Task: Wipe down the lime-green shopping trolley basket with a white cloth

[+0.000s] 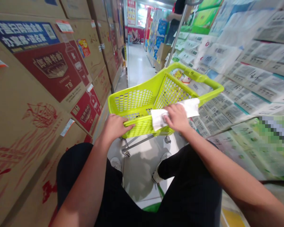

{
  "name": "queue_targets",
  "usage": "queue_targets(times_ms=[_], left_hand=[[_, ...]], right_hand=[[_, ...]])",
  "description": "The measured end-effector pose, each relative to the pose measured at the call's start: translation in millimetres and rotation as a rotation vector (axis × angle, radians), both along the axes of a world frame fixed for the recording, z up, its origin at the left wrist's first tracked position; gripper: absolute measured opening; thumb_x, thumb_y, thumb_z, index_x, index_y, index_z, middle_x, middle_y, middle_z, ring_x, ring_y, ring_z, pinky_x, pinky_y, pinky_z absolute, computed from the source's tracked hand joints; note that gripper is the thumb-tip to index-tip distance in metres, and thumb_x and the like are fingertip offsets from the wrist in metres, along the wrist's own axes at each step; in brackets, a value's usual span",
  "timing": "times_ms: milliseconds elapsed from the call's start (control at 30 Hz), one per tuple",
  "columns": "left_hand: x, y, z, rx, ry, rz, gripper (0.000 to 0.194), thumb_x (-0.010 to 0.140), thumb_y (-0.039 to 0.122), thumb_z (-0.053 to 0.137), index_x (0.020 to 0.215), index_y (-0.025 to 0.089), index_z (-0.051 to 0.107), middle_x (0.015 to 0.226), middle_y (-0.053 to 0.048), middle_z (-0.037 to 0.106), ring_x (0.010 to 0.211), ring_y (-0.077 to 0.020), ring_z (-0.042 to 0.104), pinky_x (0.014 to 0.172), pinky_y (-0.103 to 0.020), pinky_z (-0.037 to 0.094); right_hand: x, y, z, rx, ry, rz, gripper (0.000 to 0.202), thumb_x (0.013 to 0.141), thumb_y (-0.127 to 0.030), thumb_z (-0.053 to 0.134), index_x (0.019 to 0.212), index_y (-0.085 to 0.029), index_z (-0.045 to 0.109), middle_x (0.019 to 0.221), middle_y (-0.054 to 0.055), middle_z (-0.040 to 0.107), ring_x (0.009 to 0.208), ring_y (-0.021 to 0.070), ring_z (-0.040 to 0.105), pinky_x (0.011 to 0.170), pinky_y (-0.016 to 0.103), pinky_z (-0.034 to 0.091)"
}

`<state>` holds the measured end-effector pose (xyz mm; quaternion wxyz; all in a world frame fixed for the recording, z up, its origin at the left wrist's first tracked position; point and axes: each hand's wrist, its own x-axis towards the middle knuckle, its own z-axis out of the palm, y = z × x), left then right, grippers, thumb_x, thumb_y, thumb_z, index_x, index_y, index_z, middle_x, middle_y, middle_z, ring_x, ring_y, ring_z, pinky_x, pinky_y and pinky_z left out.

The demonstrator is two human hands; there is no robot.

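A yellow-green plastic shopping cart (134, 97) with perforated sides stands in front of me, its handle toward the right. My left hand (115, 127) is closed on the rim at the cart's near left corner. Over the near rim, my right hand (176, 117) presses a white cloth (192, 106) against the cart, its fingers bent around the material. Part of the cloth hangs down the outer side, left of the hand. Metal legs and small casters show beneath the basket.
Stacked cardboard cartons (85, 69) rise close on the left. Wrapped paper packs (251, 75) are piled on the right. Another person (175, 25) stands beyond the cart, near a metal pole (178, 34) and an open brown box (162, 55). My knees flank the floor below.
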<state>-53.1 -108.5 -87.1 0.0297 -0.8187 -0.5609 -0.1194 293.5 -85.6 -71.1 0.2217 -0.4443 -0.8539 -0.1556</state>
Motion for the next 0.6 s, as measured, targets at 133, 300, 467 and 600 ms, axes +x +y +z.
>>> queue_targets(times_ms=[133, 300, 467, 600], left_hand=[[-6.6, 6.3, -1.5, -0.025, -0.003, 0.015, 0.058, 0.094, 0.068, 0.051, 0.092, 0.02, 0.083, 0.082, -0.012, 0.08, 0.086, -0.0324, 0.074, 0.084, -0.043, 0.045], [4.9, 3.4, -0.1, -0.014, 0.006, -0.036, 0.053, 0.096, 0.064, 0.05, 0.091, 0.023, 0.083, 0.081, -0.01, 0.08, 0.085, -0.032, 0.074, 0.082, -0.043, 0.041], [9.0, 5.4, -4.5, 0.003, 0.005, -0.07, 0.057, 0.098, 0.064, 0.047, 0.082, 0.021, 0.08, 0.078, -0.01, 0.078, 0.082, -0.0308, 0.073, 0.078, -0.042, 0.039], [3.6, 9.0, -3.2, 0.001, -0.014, -0.035, 0.055, 0.094, 0.064, 0.05, 0.08, 0.021, 0.081, 0.075, -0.011, 0.078, 0.08, -0.0301, 0.072, 0.078, -0.041, 0.039]], right_hand=[[104.2, 20.0, 36.7, 0.168, 0.016, -0.272, 0.053, 0.104, -0.051, 0.035, 0.138, -0.019, 0.06, 0.141, 0.018, 0.06, 0.138, 0.0375, 0.048, 0.118, 0.059, 0.029], [80.4, 14.4, 15.6, 0.267, 0.146, -0.316, 0.061, 0.1, -0.057, 0.041, 0.142, -0.015, 0.056, 0.145, 0.02, 0.057, 0.147, 0.0395, 0.04, 0.123, 0.062, 0.025], [-9.5, -13.8, -24.3, 0.072, 0.111, -0.058, 0.071, 0.099, -0.06, 0.045, 0.154, -0.015, 0.046, 0.149, 0.019, 0.055, 0.146, 0.0375, 0.043, 0.126, 0.059, 0.029], [27.5, -12.7, -6.7, 0.039, -0.058, -0.042, 0.068, 0.101, -0.056, 0.045, 0.158, -0.019, 0.044, 0.159, 0.016, 0.05, 0.152, 0.0352, 0.041, 0.127, 0.057, 0.028]])
